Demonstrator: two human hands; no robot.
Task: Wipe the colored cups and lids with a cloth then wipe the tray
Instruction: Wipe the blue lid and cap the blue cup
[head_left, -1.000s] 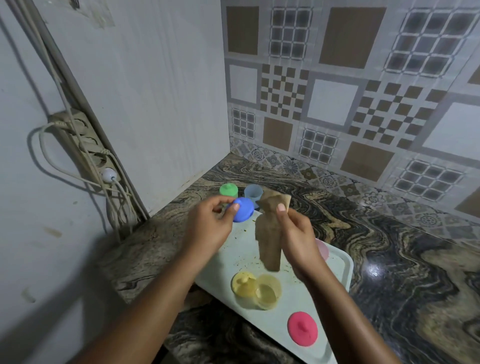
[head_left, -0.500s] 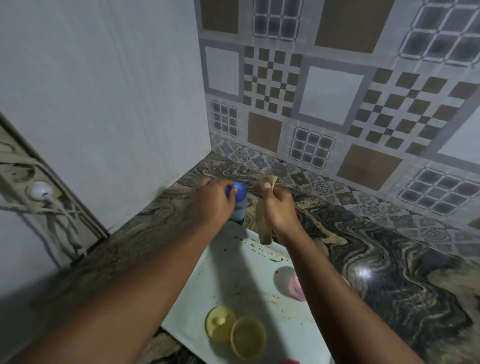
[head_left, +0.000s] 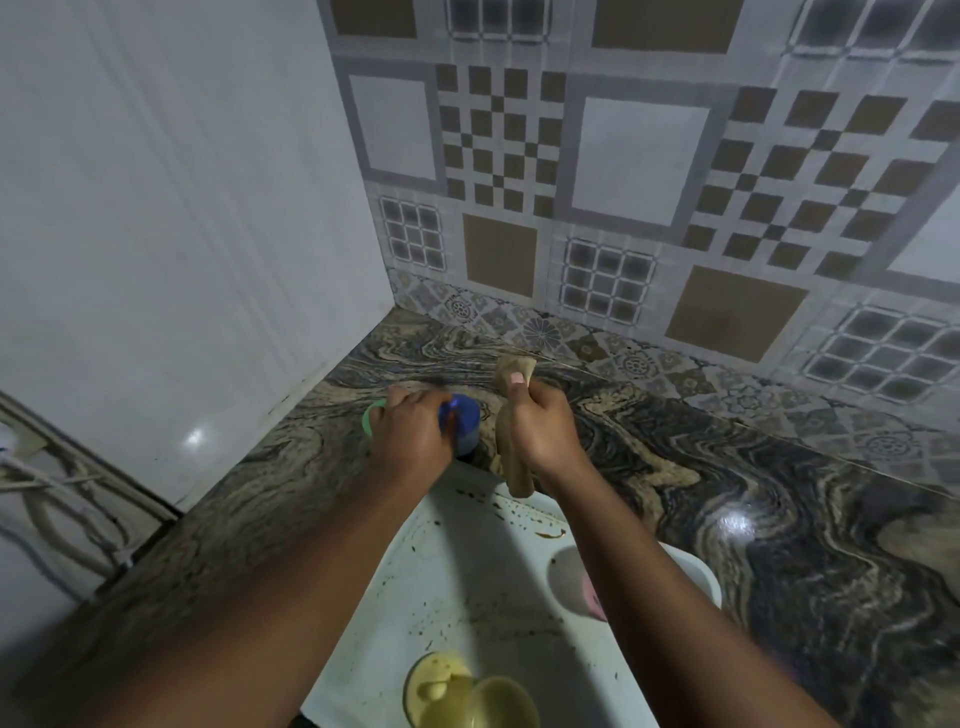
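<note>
- Gripping the blue lid (head_left: 461, 408) with my left hand (head_left: 413, 434), fingers and thumb curled round its edge. The lid looks seated on the blue cup (head_left: 467, 441) beneath it.
- That blue pair stands on the counter (head_left: 727, 467), just past the far edge of the tray (head_left: 467, 571). The green lid (head_left: 370, 415) peeks out on the other side of my left hand, and I can't tell whether a cup sits under it.
- My right hand (head_left: 540, 431) is a closed fist round the cloth (head_left: 519, 478), thumb on top. The cloth runs lengthwise through the fist, one end poking toward the wall and the other hanging over the tray's far edge.
- Hands are side by side with the blue pair between them, held by the left and just beside the cloth.
- What matters next, as I judge it: blue looks finished, so the unwiped pieces lie back toward me. The yellow cup (head_left: 501, 704) and yellow lid (head_left: 436, 686) sit touching at the near end of the tray, between my forearms and closer to the left one. The pink cup (head_left: 592, 592) is on the tray's right side, half hidden under my right forearm.
- So the left hand should let go and fetch, while the right brings the cloth to meet it. The tray is speckled with crumbs and goes last.
</note>
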